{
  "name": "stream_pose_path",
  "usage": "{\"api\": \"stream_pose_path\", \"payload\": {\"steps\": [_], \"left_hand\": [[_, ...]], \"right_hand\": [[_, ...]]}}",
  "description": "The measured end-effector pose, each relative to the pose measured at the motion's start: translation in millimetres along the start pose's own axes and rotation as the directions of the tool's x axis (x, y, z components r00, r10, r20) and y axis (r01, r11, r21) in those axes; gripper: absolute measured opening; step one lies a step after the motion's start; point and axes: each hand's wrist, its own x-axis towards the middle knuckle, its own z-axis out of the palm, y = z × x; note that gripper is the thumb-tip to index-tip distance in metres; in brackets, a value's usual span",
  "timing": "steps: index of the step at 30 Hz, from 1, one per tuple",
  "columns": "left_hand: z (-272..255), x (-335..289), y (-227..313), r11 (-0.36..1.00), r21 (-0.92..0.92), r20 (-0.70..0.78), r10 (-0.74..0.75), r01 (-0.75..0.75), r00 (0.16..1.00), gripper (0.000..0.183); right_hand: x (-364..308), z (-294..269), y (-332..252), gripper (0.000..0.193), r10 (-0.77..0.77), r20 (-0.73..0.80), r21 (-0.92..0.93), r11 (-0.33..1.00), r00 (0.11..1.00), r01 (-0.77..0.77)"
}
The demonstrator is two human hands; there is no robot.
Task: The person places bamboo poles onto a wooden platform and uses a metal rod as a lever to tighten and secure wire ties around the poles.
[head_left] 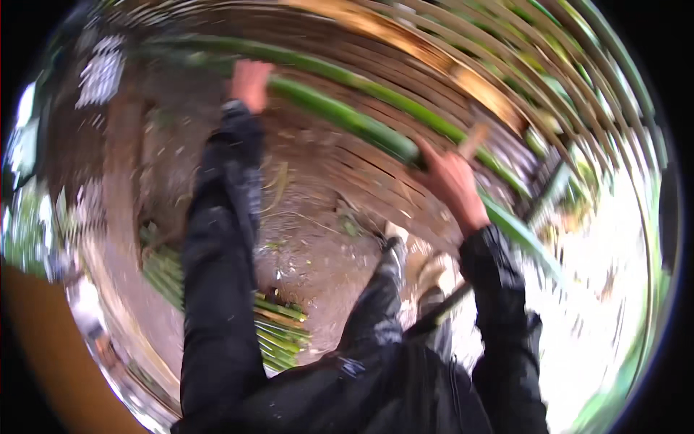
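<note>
Left hand (251, 85) wrapped round green pole (343, 119); right hand (450, 179) gripped wooden handle (474, 140), forefinger by pole's right end, contact too blurred to tell. Pole lay ahead, long axis slanted far left to nearer right; right hand nearer body.

Dirt floor (307, 249), slatted fence (553, 72)

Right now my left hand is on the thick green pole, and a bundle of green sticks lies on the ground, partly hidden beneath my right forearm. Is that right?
Not quite: in the head view, the bundle of green sticks lies partly hidden beneath your left forearm. Your left hand is on the thick green pole.
</note>
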Motion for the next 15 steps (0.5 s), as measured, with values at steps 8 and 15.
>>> {"api": "stream_pose_path", "payload": {"steps": [8,15], "left_hand": [[15.2,-1.1,102.6,0.991,0.003,0.212,-0.133,0.136,0.968,0.073],[48.3,-18.1,108.4,0.971,0.18,0.279,-0.203,0.157,0.939,0.068]], "right_hand": [[34.5,27.0,18.1,0.078,0.052,-0.08,0.075,0.996,0.995,-0.046],[-86.5,24.1,-4.6,0.068,0.061,-0.516,0.198,0.979,0.855,0.05]]}}
